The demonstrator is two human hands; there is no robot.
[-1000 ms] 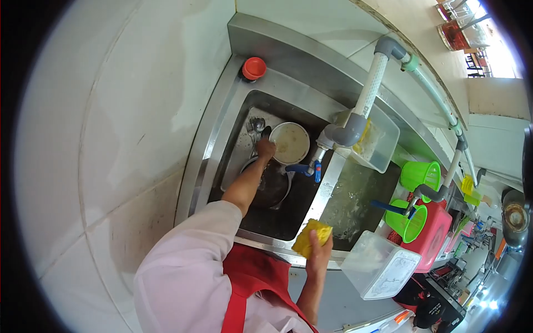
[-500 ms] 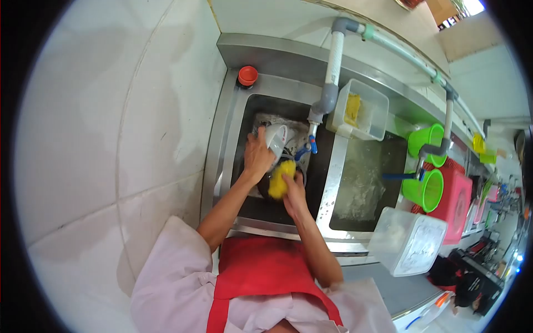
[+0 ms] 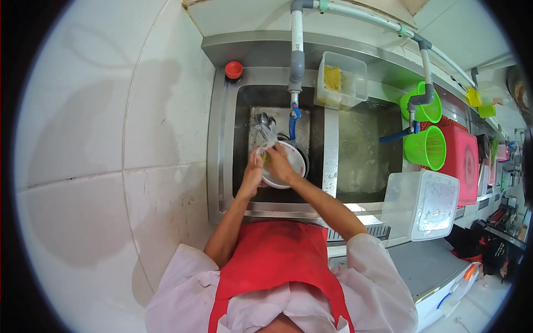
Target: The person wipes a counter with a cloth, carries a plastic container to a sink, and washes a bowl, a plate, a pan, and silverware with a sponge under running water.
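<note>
My left hand (image 3: 253, 173) is closed on a clear, plastic-looking item (image 3: 270, 134), whose exact kind I cannot make out. Pressed close beside it, my right hand (image 3: 281, 165) has its fingers wrapped round the yellow sponge (image 3: 267, 158), of which only a little shows. Below both hands, a white bowl (image 3: 296, 157) lies in the left sink basin (image 3: 241, 139), over a dark round pan (image 3: 305, 161). Several shiny metal utensils, apparently spoons or ladles (image 3: 263, 120), rest on the basin floor above the hands.
A blue-handled tap (image 3: 294, 114) hangs over the left basin. The right basin holds cloudy water (image 3: 363, 161). Around it stand a clear tub (image 3: 355, 77) with a yellow item, green baskets (image 3: 425, 148), a pink container (image 3: 461, 161) and a translucent box (image 3: 422, 205). A red cup (image 3: 234, 70) sits in the back-left corner.
The white bowl has left my left hand and now lies in the basin. Both hands have come together at the clear item, the sponge moving left with my right hand. The camera view has shifted.
</note>
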